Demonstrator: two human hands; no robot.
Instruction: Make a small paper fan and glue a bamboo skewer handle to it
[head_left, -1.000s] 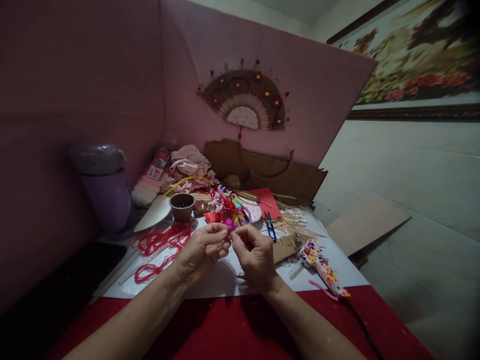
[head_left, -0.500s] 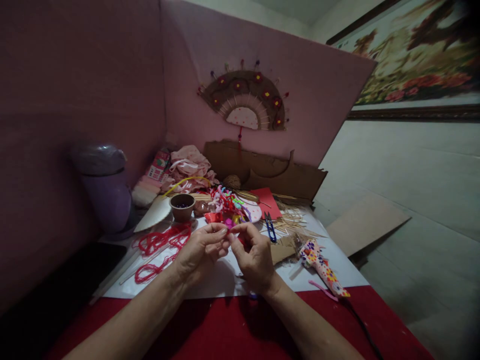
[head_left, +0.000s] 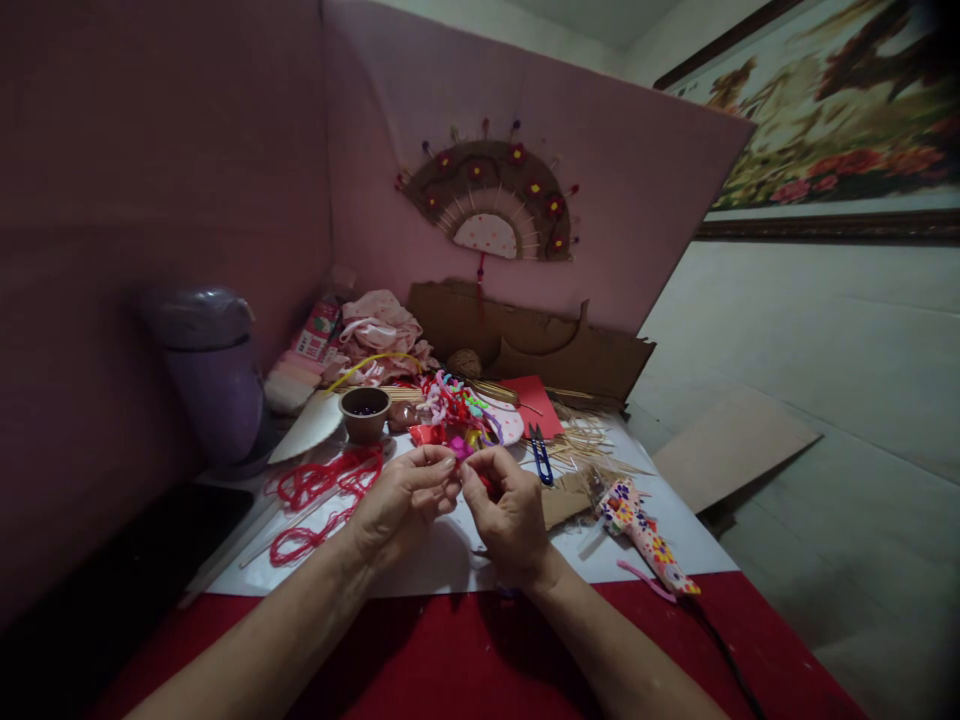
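My left hand (head_left: 412, 500) and my right hand (head_left: 506, 510) meet in the middle of the view, above the white sheet (head_left: 442, 560). Thumb and forefinger of each are pinched together, the tips almost touching. Something tiny and reddish shows between them, too small to make out. To the left of my left hand lies a loose hank of red cord (head_left: 330, 480). Just behind the fingertips are a magenta piece (head_left: 460, 447) and a bundle of coloured pipe cleaners (head_left: 457, 398). Blue-handled thread snips (head_left: 540, 455) lie beyond my right hand.
A brown cup (head_left: 365, 412) holds small dark beads. A flower-patterned glue gun (head_left: 649, 540) with a black cable lies at right. A purple bin (head_left: 214, 390) stands left. Torn cardboard (head_left: 517, 325) leans against the pink panel, below a decorated fan (head_left: 487, 200).
Both hands stay in nearly the same place. The fingertips have shifted only slightly, with the right thumb and forefinger a touch further from the left ones.
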